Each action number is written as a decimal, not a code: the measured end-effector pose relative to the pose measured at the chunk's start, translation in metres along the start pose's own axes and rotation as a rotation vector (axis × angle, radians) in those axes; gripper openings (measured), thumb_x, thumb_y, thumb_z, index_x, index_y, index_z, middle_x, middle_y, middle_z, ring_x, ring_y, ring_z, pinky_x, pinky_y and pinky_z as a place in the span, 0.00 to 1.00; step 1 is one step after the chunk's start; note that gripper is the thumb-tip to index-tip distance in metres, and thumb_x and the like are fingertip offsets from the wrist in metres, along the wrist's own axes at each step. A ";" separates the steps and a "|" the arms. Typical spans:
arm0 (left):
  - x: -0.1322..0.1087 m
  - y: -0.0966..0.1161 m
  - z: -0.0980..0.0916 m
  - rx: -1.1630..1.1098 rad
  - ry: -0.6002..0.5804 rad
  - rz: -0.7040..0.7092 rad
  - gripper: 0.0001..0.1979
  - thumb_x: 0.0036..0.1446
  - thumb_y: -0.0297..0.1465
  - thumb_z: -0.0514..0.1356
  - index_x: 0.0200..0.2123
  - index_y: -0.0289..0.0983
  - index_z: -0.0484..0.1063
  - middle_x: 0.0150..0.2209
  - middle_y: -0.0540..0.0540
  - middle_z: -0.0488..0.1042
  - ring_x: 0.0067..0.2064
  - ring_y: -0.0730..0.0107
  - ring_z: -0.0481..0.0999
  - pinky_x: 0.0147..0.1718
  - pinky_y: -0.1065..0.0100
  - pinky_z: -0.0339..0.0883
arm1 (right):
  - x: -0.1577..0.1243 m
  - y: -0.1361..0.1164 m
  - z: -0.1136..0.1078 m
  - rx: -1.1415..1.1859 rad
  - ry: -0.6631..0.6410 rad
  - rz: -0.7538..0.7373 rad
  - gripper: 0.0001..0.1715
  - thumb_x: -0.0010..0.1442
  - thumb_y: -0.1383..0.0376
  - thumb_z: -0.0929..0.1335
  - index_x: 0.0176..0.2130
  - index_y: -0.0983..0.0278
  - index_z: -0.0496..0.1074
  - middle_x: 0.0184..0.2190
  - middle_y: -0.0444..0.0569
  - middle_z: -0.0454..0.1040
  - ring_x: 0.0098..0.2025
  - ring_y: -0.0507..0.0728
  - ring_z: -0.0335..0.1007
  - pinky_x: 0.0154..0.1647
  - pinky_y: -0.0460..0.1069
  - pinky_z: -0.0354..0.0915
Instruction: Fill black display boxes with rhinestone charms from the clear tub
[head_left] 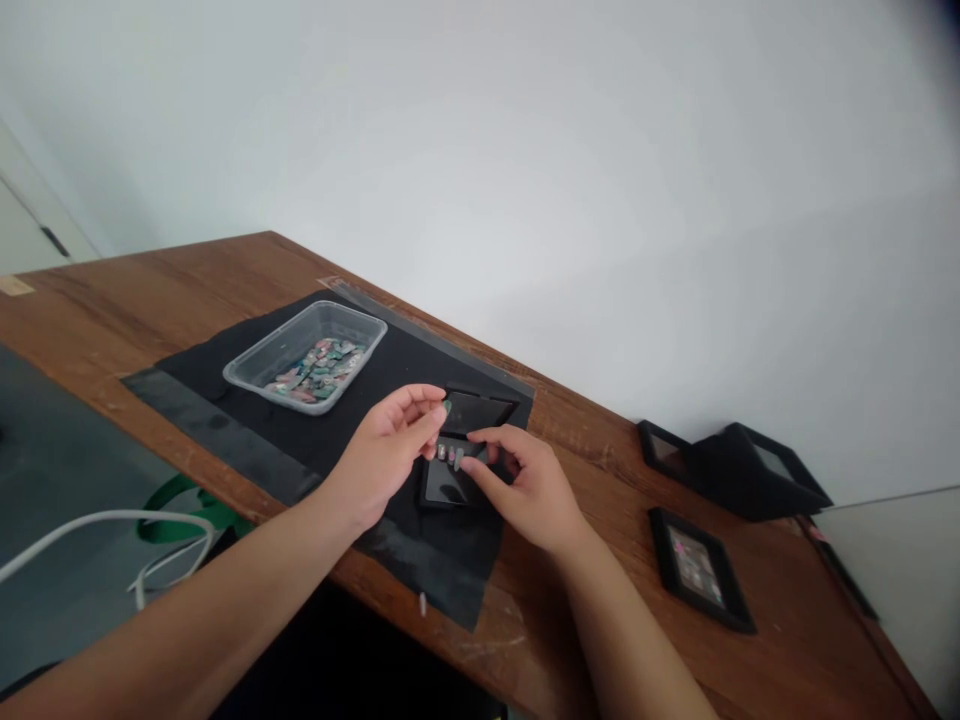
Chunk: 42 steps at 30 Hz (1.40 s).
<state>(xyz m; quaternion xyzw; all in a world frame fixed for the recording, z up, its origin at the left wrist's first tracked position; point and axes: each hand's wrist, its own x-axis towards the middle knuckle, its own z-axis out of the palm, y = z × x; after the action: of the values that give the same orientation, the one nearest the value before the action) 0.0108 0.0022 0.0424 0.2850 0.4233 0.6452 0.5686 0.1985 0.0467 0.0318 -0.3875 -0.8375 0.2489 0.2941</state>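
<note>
My left hand [394, 440] pinches a small green press-on nail [448, 407] between thumb and fingertips, held just above an opened black case [444, 492]. Inside the case's near half, a short row of small press-on nails [451, 455] lies on the dark surface, pale and pinkish. My right hand [517, 480] reaches over the case from the right. Its thumb tip touches or nearly touches the pale nail at the row's right end, while the index fingertip rests near the fold, apart from the thumb. The other right fingers curl underneath, partly hidden.
A clear plastic tub [304, 355] holding many mixed nails stands on the black mat [225, 440]. Further right on the wooden table [600, 480] lie a black case with a clear window [701, 568] and other black cases [757, 470]. A white cable [112, 515] hangs left, beyond the table edge.
</note>
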 end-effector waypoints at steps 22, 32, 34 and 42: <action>0.001 -0.012 -0.007 0.095 -0.281 -0.175 0.18 0.47 0.37 0.73 0.38 0.35 0.75 0.28 0.52 0.73 0.23 0.81 0.61 0.23 0.72 0.53 | -0.002 -0.008 0.001 -0.069 0.136 -0.281 0.14 0.64 0.61 0.71 0.50 0.58 0.79 0.33 0.48 0.78 0.30 0.52 0.72 0.30 0.46 0.67; -0.010 0.002 -0.016 0.317 -0.214 -0.065 0.19 0.53 0.35 0.68 0.46 0.39 0.69 0.33 0.50 0.74 0.32 0.71 0.71 0.33 0.69 0.63 | -0.002 -0.008 -0.002 -0.102 0.150 -0.246 0.14 0.63 0.59 0.73 0.48 0.57 0.80 0.34 0.48 0.79 0.31 0.53 0.74 0.32 0.47 0.69; -0.030 0.013 -0.026 0.482 -0.202 0.029 0.15 0.57 0.37 0.66 0.45 0.42 0.69 0.33 0.51 0.73 0.34 0.70 0.71 0.34 0.69 0.63 | -0.002 -0.009 -0.003 -0.107 0.179 -0.258 0.13 0.63 0.59 0.73 0.48 0.57 0.81 0.34 0.48 0.78 0.32 0.53 0.74 0.32 0.47 0.69; -0.121 -0.021 -0.090 1.217 -0.900 -0.174 0.03 0.59 0.31 0.61 0.33 0.44 0.75 0.33 0.50 0.79 0.34 0.64 0.75 0.30 0.67 0.61 | -0.003 -0.010 -0.003 -0.119 0.204 -0.232 0.12 0.62 0.56 0.74 0.45 0.56 0.81 0.32 0.47 0.76 0.28 0.51 0.71 0.30 0.46 0.69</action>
<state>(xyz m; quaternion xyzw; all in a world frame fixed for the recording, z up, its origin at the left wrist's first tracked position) -0.0318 -0.1355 -0.0050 0.7494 0.4526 0.0724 0.4777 0.1967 0.0393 0.0395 -0.3280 -0.8556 0.1227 0.3811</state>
